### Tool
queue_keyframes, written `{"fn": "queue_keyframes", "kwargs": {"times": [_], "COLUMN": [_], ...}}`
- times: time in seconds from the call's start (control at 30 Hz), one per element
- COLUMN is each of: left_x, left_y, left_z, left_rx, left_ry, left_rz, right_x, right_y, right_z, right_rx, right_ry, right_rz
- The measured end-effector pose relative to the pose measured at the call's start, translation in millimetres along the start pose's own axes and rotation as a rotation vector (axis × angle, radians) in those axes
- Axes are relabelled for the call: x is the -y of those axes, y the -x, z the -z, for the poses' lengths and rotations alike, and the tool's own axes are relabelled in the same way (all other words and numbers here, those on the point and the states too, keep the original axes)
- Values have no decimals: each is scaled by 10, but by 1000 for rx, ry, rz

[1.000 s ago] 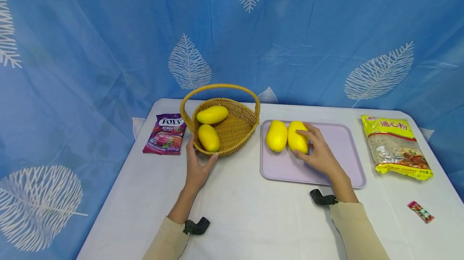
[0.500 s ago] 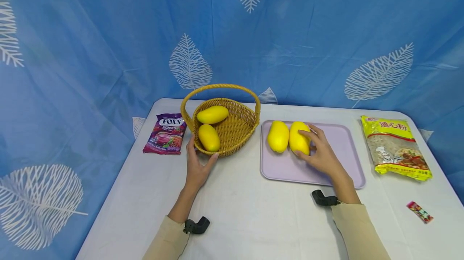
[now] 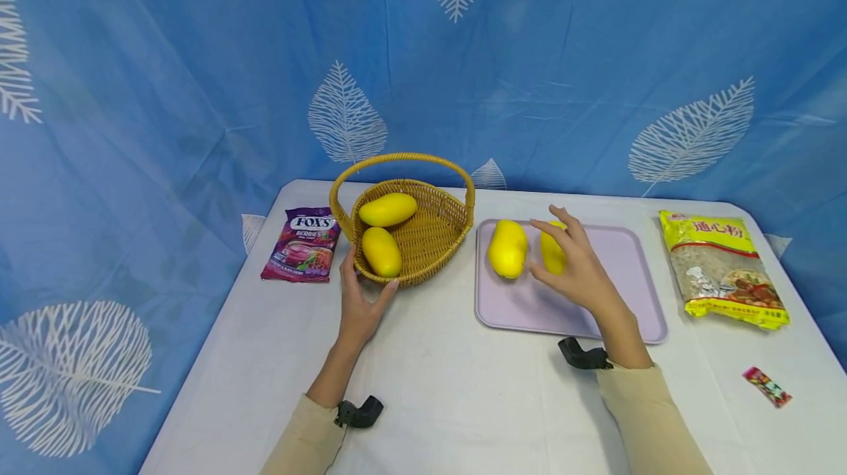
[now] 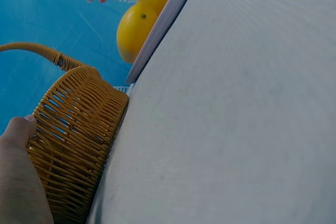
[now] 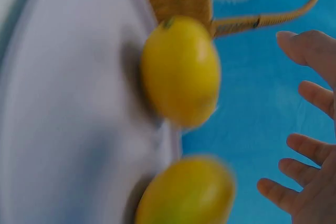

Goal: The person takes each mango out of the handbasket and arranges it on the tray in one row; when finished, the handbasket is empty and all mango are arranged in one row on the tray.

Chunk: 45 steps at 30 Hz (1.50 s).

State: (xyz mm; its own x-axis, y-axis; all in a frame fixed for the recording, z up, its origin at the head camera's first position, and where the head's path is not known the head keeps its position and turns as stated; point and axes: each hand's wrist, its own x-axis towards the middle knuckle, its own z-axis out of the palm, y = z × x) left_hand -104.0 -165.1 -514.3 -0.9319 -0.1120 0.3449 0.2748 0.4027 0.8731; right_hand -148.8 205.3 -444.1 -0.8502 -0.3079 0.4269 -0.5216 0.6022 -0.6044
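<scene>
In the head view my left hand (image 3: pixel 360 309) holds the near left side of a wicker basket (image 3: pixel 430 240), its thumb at the rim. Two yellow mangoes, an upper mango (image 3: pixel 388 209) and a lower mango (image 3: pixel 381 252), lie in the basket. My right hand (image 3: pixel 579 269) hovers over a lilac tray (image 3: pixel 622 262) with its fingers spread. Under it one mango (image 3: pixel 553 248) is partly hidden; another mango (image 3: pixel 508 248) lies to its left. The right wrist view shows a gap between the right hand (image 5: pixel 315 129) and both tray mangoes.
A purple candy bag (image 3: pixel 302 245) lies left of the basket. At the right are a yellow pasta bag (image 3: pixel 724 269) and a small red wrapped sweet (image 3: pixel 767 387). A blue leaf-patterned cloth (image 3: pixel 529 93) hangs behind the white table (image 3: pixel 456 394).
My right hand has let go of the right-hand mango on the tray and lifted off, fingers spreading. The left hand stays on the basket.
</scene>
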Motion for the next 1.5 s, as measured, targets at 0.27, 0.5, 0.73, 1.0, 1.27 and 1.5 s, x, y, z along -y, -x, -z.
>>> {"fn": "queue_keyframes", "kwargs": {"times": [0.27, 0.5, 0.73, 1.0, 1.27, 1.5], "left_x": [67, 90, 88, -230, -351, -354], "left_y": [7, 9, -6, -21, -17, -25], "left_z": [-7, -9, -13, 56, 78, 85], "left_rx": [-2, -8, -10, 15, 27, 32], "left_ry": [6, 21, 67, 80, 76, 59], "left_rz": [15, 16, 16, 8, 31, 40], "right_x": [400, 649, 810, 928, 973, 1024], "right_y": [-248, -428, -679, -950, -1114, -1161], "right_z": [-194, -467, -786, -1141, -1471, -1578], "right_rx": [61, 116, 172, 324, 514, 594], "right_ry": [-30, -87, -174, -195, -142, -106], "right_rz": [67, 134, 183, 131, 75, 55]}}
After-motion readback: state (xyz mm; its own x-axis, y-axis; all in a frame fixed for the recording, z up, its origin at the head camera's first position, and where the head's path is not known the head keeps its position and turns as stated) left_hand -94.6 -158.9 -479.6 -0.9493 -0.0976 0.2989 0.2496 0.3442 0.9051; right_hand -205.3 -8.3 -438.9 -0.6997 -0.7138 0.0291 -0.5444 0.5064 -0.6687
